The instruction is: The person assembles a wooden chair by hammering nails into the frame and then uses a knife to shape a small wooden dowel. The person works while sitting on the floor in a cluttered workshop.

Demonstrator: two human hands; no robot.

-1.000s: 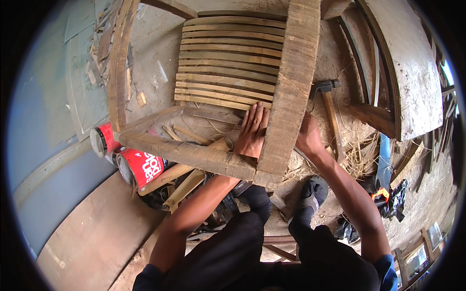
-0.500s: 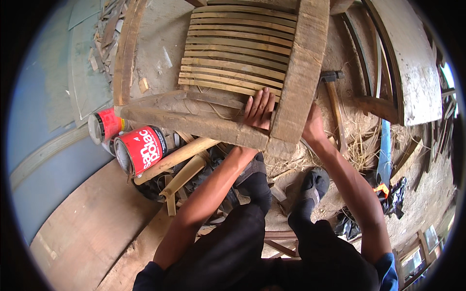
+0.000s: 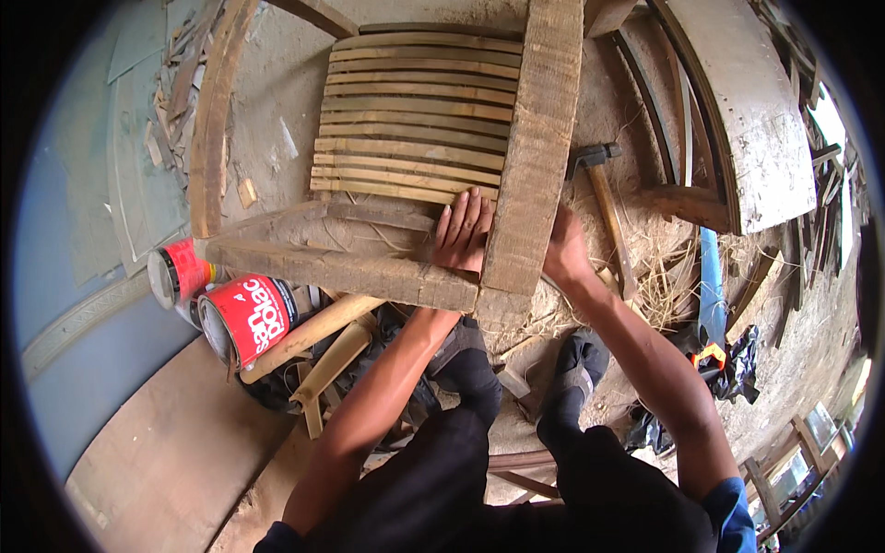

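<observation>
In front of me lies a rough wooden chair frame with a panel of bamboo slats in it. My left hand reaches over the frame's near rail. Its fingers are stretched out side by side, with the tips against the lowest slats. My right hand is at the right side of the thick wooden beam. Its fingers go behind that beam and are mostly hidden, so I cannot tell whether they grip anything. A hammer with a wooden handle lies on the ground just right of my right hand.
Two red paint cans stand at the left, beside bamboo pieces. Fibrous shavings cover the ground right of my feet. A blue saw-like tool with an orange handle and a curved wooden piece with a pale panel are farther right.
The whole scene sits farther left and slightly lower in the picture, the hammer included. Both hands keep about the same places on the chair frame.
</observation>
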